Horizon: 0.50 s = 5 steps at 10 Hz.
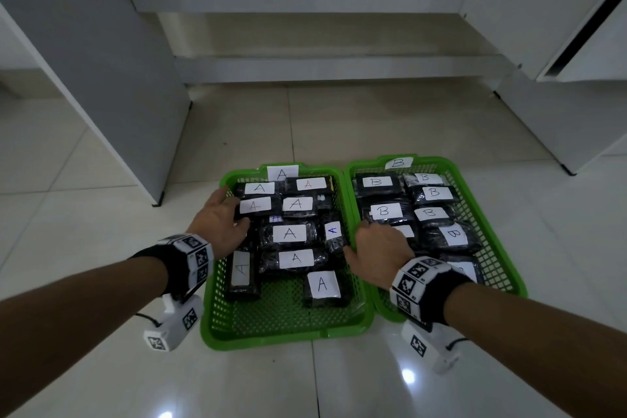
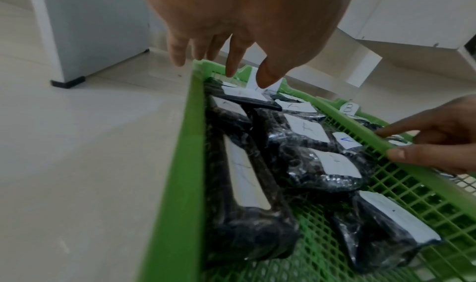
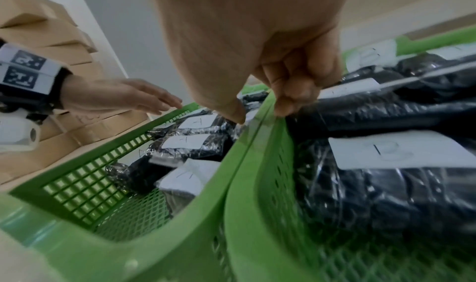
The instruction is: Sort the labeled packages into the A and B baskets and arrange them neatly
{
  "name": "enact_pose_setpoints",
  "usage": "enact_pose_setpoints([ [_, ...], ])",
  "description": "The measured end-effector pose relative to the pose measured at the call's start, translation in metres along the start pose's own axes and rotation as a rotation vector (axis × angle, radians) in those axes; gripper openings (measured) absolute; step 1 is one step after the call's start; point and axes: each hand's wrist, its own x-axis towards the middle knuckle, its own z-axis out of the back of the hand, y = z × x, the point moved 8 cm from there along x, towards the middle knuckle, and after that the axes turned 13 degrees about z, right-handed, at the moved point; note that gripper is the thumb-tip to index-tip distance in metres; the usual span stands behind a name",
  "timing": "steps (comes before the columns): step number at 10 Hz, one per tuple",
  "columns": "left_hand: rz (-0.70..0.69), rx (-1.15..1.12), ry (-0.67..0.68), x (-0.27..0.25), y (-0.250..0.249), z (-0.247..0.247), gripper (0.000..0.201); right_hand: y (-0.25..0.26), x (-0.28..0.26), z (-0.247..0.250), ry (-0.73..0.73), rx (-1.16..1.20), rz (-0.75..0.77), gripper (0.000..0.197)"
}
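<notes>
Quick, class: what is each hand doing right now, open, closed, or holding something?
Left hand: open, fingers extended over the far-left side of the A basket, holding nothing.
Right hand: fingers and thumb curled over the adjoining basket rims.

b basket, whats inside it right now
The B basket holds black wrapped packages with white B labels, six labels readable. The right hand, at the shared rim, and its wrist cover two more labels near the front, so their letters cannot be read.

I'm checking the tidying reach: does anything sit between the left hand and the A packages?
Nothing visible does: the left hand is open right over the A packages, at the left side of the A basket.
</notes>
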Motion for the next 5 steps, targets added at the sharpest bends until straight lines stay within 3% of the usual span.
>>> enact_pose_setpoints([
  [1,-0.056,0.027,-0.037,-0.003,-0.022,0.002,0.049,0.004,0.010,0.015,-0.049,-0.085,0.029,0.036],
  [3,-0.193,0.015,0.001,-0.011,-0.057,-0.005,0.033,0.004,0.032,0.029,-0.129,-0.018,0.069,0.030],
  [4,-0.243,0.016,0.025,-0.013,-0.065,-0.011,0.038,0.011,0.038,0.027,-0.133,0.020,0.088,0.042],
  [5,-0.246,0.090,0.076,-0.008,-0.070,-0.013,0.053,0.013,0.049,0.022,-0.013,0.035,0.094,0.066],
])
